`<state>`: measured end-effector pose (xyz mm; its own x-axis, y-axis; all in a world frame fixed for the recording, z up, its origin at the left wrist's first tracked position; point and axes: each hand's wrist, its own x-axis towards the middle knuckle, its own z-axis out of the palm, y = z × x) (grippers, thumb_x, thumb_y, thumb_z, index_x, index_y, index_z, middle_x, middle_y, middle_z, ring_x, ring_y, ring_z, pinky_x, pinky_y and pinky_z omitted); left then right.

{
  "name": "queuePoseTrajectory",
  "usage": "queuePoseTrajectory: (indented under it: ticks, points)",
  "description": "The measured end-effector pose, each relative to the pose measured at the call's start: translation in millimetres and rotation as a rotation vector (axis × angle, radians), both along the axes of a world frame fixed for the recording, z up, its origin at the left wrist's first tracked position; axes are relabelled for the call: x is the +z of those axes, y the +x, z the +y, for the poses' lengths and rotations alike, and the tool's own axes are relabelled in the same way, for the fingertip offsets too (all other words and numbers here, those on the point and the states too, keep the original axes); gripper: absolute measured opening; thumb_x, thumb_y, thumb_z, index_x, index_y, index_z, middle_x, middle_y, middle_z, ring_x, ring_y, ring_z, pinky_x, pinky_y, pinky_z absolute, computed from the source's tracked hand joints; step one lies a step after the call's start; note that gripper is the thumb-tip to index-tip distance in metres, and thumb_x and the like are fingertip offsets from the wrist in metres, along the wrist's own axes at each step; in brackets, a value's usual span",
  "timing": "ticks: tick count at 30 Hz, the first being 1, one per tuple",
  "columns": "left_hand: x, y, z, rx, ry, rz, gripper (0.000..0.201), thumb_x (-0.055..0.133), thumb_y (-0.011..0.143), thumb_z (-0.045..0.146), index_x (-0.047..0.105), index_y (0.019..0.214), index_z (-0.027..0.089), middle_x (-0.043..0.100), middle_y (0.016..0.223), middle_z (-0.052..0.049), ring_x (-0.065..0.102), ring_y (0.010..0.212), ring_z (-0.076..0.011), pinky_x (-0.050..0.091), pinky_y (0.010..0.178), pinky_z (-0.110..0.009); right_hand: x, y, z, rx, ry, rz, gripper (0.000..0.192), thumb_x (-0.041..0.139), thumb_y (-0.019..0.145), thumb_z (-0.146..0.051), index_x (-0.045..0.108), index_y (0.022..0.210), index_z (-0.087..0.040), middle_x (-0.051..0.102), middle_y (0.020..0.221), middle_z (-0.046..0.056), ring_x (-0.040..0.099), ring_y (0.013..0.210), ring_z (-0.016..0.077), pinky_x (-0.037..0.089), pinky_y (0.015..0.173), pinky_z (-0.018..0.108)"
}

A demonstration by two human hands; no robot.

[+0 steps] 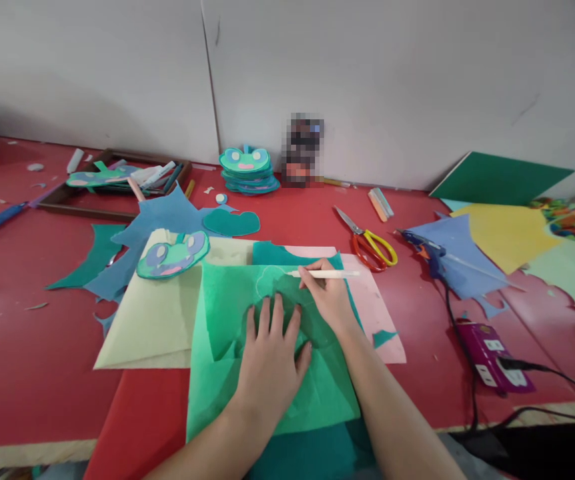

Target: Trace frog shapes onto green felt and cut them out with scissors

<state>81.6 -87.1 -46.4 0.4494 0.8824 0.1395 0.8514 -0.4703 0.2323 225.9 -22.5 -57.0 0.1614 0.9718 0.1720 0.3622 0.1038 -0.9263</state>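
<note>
Gripping a white pen (323,274) lying left-right, tip pointing left, the right hand (328,298) traces on green paper (227,313); left hand (271,353) presses flat, open, just beside and nearer.

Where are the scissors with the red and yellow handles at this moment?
In the head view, the scissors lie on the red table, right of centre, just beyond the right hand and left of the blue glue gun.
</note>
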Motion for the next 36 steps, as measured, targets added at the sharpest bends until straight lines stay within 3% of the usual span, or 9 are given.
queuePoseTrajectory:
  ticks: [16,21,26,36]
  points:
    - [-0.1,-0.5,-1.9,0.002,0.008,-0.007,0.047,0.036,0.088,0.039,0.048,0.129,0.020,0.045,0.136,-0.016,0.038,0.125,-0.0341,0.032,0.100,-0.057,1.0,-2.6,-1.1,-0.024,0.037,-0.169,0.018,0.049,0.086,-0.038,0.048,0.077,-0.023,0.057,0.063,-0.001,0.058,0.062,0.0165,0.046,0.064,0.029]
    - [-0.4,-0.2,-1.8,0.001,0.018,-0.009,0.046,0.038,0.087,0.039,0.050,0.127,0.020,0.046,0.135,-0.016,0.039,0.124,-0.0345,0.032,0.100,-0.057,0.7,-1.6,-1.2,-0.047,0.034,-0.154,0.017,0.051,0.085,-0.037,0.048,0.076,-0.023,0.056,0.061,-0.001,0.057,0.059,0.0157,0.045,0.061,0.028]
    - [0.3,0.2,-1.2,0.006,-0.005,-0.002,0.047,0.036,0.088,0.040,0.048,0.129,0.020,0.045,0.136,-0.016,0.038,0.125,-0.0342,0.032,0.101,-0.057,2.4,0.1,-0.7,-0.079,0.019,-0.005,0.020,0.053,0.084,-0.039,0.047,0.074,-0.023,0.056,0.059,-0.003,0.057,0.057,0.0149,0.045,0.058,0.027]
    - [0.2,-0.5,-1.1,0.003,0.002,-0.003,0.047,0.037,0.088,0.040,0.049,0.128,0.020,0.045,0.135,-0.016,0.039,0.125,-0.0343,0.032,0.100,-0.056,0.5,-1.9,-0.8,-0.014,0.011,-0.068,0.020,0.051,0.085,-0.040,0.050,0.076,-0.022,0.056,0.061,-0.002,0.057,0.060,0.0157,0.045,0.062,0.028]
